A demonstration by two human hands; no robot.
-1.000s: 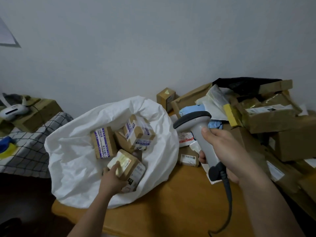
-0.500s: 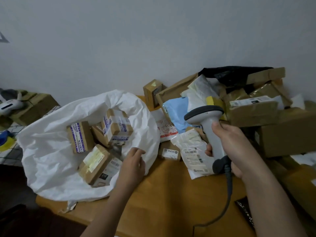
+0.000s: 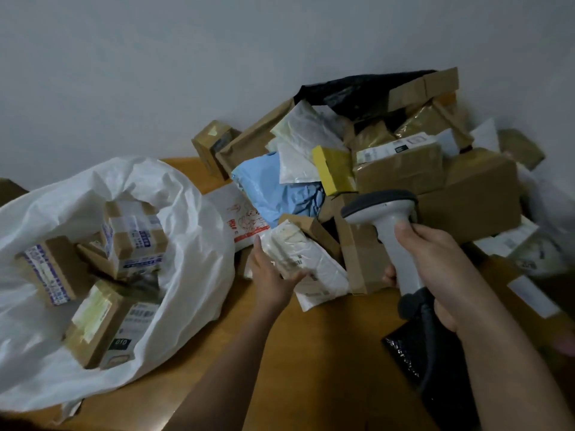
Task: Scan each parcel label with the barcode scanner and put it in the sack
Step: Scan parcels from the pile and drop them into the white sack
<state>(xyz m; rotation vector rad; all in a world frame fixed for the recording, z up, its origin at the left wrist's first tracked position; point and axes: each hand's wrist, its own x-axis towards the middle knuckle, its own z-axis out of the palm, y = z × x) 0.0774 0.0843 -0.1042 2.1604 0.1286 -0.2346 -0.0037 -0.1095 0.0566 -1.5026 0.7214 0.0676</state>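
One soft white parcel [image 3: 306, 262], lying on the bench [image 3: 311, 353] at the heap's edge, is clasped by the left hand [image 3: 273, 275]. The scanner [image 3: 392, 237] is clenched by the right hand [image 3: 441, 265]. If lifted carelessly, the slack wrapping could buckle, creasing the label, or neighbouring boxes could be dislodged.

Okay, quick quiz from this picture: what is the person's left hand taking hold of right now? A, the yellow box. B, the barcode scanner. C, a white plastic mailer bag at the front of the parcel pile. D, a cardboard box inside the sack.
C: the left hand holds the edge of the white mailer bag, while the right hand holds the barcode scanner.
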